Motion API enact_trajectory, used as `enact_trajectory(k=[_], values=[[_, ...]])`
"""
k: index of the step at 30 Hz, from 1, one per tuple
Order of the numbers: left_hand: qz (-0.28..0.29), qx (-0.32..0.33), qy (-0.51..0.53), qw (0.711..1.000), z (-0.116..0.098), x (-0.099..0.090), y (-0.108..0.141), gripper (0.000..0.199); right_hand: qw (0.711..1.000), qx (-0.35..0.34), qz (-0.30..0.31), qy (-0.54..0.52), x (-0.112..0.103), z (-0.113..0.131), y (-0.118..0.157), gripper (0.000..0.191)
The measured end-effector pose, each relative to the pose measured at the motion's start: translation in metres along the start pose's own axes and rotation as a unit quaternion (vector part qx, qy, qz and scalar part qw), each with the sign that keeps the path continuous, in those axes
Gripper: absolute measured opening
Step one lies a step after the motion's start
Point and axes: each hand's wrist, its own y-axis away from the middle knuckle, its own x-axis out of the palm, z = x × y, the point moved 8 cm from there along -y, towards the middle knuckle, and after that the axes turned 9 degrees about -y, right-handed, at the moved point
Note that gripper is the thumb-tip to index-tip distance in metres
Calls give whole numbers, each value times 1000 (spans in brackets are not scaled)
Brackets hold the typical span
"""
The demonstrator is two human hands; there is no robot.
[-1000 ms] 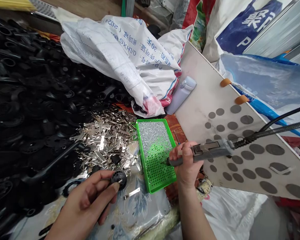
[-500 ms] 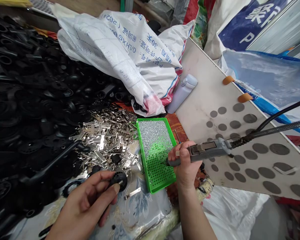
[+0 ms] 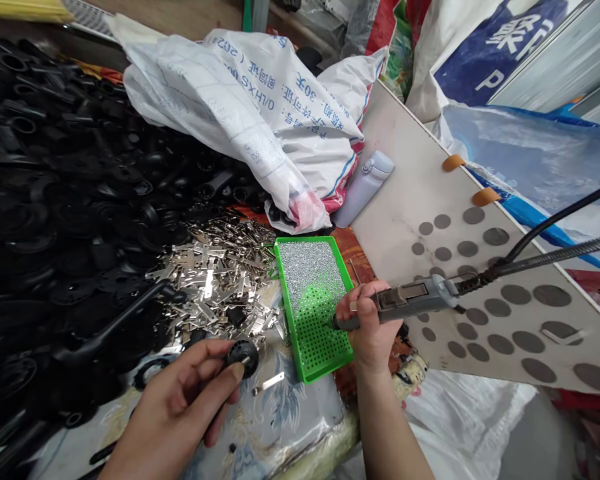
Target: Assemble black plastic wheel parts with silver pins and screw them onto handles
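My left hand [image 3: 195, 387] pinches a round black plastic part [image 3: 243, 357] with holes around its rim, a bit of metal showing near my thumb. My right hand [image 3: 373, 327] is wrapped around a grey electric screwdriver [image 3: 410, 300], whose cable and spring run off to the right. The tool's tip points down over a green perforated tray [image 3: 296, 333]. Tiny silver screws [image 3: 313, 267] fill the tray's far part, with a few scattered nearer. One flat metal strip [image 3: 269, 384] lies on the table cover between my left hand and the tray.
Loose metal strips [image 3: 220, 267] are heaped left of the tray. Black plastic parts [image 3: 70, 200] pile high along the left. Behind stand a white woven sack [image 3: 260, 100] and a lilac bottle [image 3: 364, 190]. A pale panel with dark round spots [image 3: 395, 200] rises on the right.
The view has shifted slightly, so the left-side things sit a little further right. Both hands keep their holds, with the black part and the screwdriver nearly where they were.
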Motion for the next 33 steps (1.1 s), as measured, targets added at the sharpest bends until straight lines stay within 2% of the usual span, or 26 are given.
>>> enact_trajectory(k=[6,11,16,20,24,33], values=[[30,1,23,999,2,4,-1,32,998,-22,20,-51,14,27,-3,28],[48,1,36,998,0,8,2,30,992,-1,18,-121,43,44,2,34],[44,9,42,998,5,9,-1,30,987,20,47,-149,83,46,10,42],[66,0,38,997,8,10,-6,32,981,26,73,-177,103,43,13,44],[73,17,32,997,3,9,-5,27,984,30,83,-157,111,40,15,45],[64,44,31,996,9,9,-7,23,982,28,88,-163,115,32,19,45]])
